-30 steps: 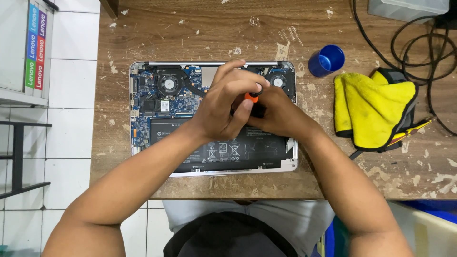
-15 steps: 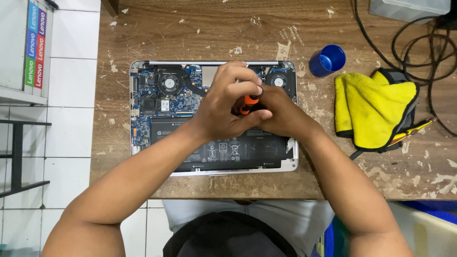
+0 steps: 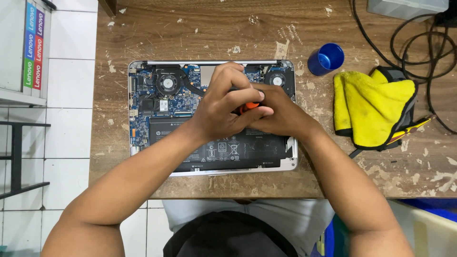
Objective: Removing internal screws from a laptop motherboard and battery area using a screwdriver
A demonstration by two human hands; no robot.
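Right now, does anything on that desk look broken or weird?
The wooden table is badly worn, with pale chipped patches all over. The laptop lies with its bottom cover off, fans and battery bare. Both hands, left hand and right hand, close around an orange-handled tool. Nothing looks spilled.

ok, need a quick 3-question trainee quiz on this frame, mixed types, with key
1. True or false: the opened silver laptop with its bottom cover off lies on the worn wooden table.
2. Multiple choice: what lies right of the small blue plastic cup? A) a red mug B) a folded yellow microfibre cloth C) a glass jar
3. Fill in: the left hand and right hand meet over the laptop around a tool with an ______ handle.

Key: 1 true; 2 B; 3 orange. The tool's tip is hidden by the hands.
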